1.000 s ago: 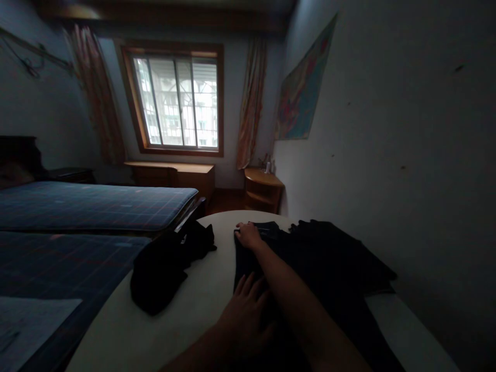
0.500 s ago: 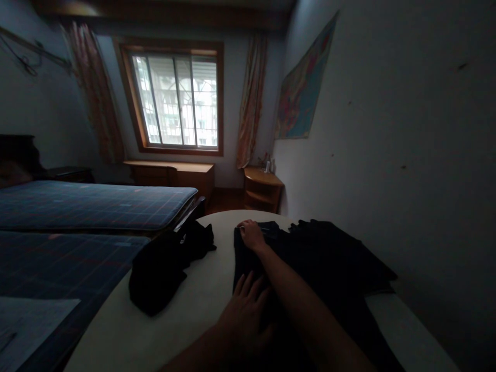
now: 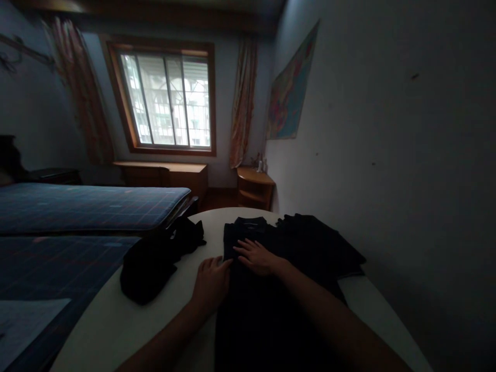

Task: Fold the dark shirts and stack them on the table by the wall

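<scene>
On the pale round table point(image 3: 116, 320), a dark garment point(image 3: 256, 320) lay spread from the near edge toward the far one, collar end farthest, apparently so its length had flat support, with a bunched part fanned toward the table's right side. The right hand point(image 3: 256, 256) rested flat on the cloth near the table's far side, fingers spread and gripping nothing, likely to hold it steady, while the left hand point(image 3: 212, 281) curled at its left edge, whether pinching it I could not tell. Some black crumpled cloth point(image 3: 145, 271) sat along the table's left edge, apart from both hands.
</scene>
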`<state>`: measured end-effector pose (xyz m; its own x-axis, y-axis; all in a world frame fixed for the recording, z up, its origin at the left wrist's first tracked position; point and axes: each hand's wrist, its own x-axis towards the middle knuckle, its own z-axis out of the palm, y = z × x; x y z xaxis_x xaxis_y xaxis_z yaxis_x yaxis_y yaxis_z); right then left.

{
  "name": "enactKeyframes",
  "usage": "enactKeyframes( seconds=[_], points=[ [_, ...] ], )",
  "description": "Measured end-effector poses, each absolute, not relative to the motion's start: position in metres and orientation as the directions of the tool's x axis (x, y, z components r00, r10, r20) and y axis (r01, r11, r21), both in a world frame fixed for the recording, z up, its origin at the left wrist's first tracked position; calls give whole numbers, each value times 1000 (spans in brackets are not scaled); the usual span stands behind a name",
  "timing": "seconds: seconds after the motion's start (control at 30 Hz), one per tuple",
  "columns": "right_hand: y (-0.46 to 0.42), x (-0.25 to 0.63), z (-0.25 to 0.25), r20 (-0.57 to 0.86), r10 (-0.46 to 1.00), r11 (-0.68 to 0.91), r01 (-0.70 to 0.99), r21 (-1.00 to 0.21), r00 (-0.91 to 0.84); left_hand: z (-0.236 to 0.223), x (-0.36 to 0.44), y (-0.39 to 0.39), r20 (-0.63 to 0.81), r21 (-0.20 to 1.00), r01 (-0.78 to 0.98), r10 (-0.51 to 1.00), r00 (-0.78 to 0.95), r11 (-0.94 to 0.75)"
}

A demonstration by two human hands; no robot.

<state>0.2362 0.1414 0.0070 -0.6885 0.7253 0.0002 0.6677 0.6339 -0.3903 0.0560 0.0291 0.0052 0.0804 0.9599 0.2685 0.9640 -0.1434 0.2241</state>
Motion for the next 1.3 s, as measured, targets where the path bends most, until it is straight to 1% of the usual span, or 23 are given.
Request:
enactKeyframes(
  seconds=[0.13,0.23,0.37,0.5,0.6,0.67,0.73,0.87,0.97,1.0,1.07,1.13,1.23,1.3],
  points=[
    [143,230,-2,4,746,607,677,-417,-666,-1,46,39,252,188,971,963,101,-151],
    [149,221,-2,-12,740,609,679,-410,-672,-4,39,48,222,162,978,970,95,-133],
    [161,208,0,-29,742,606,689,-397,-670,-3,28,54,221,169,978,972,84,-123],
    [179,194,0,-47,755,595,714,-370,-654,1,22,51,237,238,960,967,89,-147],
    [194,185,1,-50,761,596,727,-342,-647,7,25,40,284,320,919,949,140,-231],
    [201,181,2,-35,768,595,732,-331,-640,14,31,29,284,351,891,939,193,-289],
    [205,179,4,-13,778,594,741,-314,-629,24,40,16,215,350,882,944,251,-314],
    [194,178,9,82,813,576,775,-262,-576,43,59,-8,1,274,886,921,390,-375],
    [171,185,14,180,828,559,799,-221,-530,50,67,-21,-104,223,894,902,419,-389],
    [162,189,15,214,822,565,801,-199,-528,51,67,-25,-121,213,892,895,428,-398],
    [142,199,18,270,794,593,792,-145,-545,52,64,-29,-129,215,857,856,500,-469],
    [122,210,19,295,767,619,778,-105,-570,54,57,-31,-126,256,785,786,606,-564],
    [95,226,16,271,772,622,772,-130,-576,59,48,-33,-127,328,694,698,705,-641],
    [81,235,10,255,781,618,765,-183,-570,62,46,-36,-122,326,669,672,731,-668]
  ],
)
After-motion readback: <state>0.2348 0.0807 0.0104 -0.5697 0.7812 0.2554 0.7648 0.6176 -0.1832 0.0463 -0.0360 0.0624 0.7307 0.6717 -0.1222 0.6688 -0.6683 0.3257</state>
